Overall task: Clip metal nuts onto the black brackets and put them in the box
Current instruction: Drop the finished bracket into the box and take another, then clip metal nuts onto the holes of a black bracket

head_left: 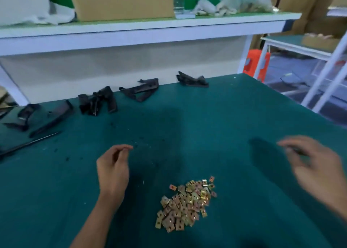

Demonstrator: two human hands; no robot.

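Note:
A pile of several brass-coloured metal nuts [185,202] lies on the green table [216,120] between my hands. Black brackets lie in groups along the far edge: one at the back [191,80], one left of it [140,91], a cluster [97,102] and more at the far left [37,118]. My left hand [112,170] hovers left of the pile, fingers loosely curled, thumb near the fingertips, with nothing visible in it. My right hand [313,165] is blurred at the right, fingers relaxed and spread over the table, holding nothing.
A white shelf [150,28] runs above the table's back and carries a cardboard box [122,2], a clear bottle [178,0], cloths and plastic bags. To the right stand another white-framed table [300,47] and an orange stool [253,64].

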